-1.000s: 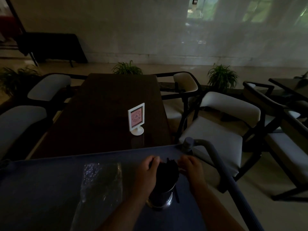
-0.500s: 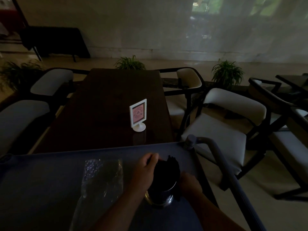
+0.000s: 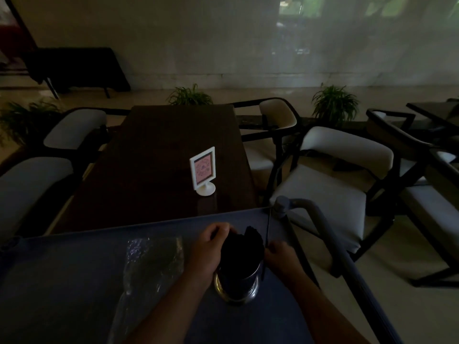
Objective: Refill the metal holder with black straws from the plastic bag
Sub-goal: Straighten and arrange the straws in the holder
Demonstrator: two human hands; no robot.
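The round metal holder (image 3: 237, 286) stands on the grey cart top (image 3: 62, 281), packed with a dark bundle of black straws (image 3: 244, 244). My left hand (image 3: 211, 249) wraps around the holder's left side and the straws near the rim. My right hand (image 3: 280, 256) is just to the right of the holder, pinching a single black straw (image 3: 268, 224) that stands almost upright beside the bundle. The clear plastic bag (image 3: 151, 264) lies flat on the cart to the left of my left hand. In the dim light I cannot see what is inside it.
The cart's grey handle bar (image 3: 320, 229) curves along its right side. Beyond the cart is a dark wooden table (image 3: 159, 157) with a white sign stand (image 3: 203, 170). Cushioned chairs (image 3: 330, 189) flank the table, and potted plants stand behind them.
My right hand dropped from the top of the bundle to the holder's right side and now holds one straw upright. The left hand has stayed on the holder.
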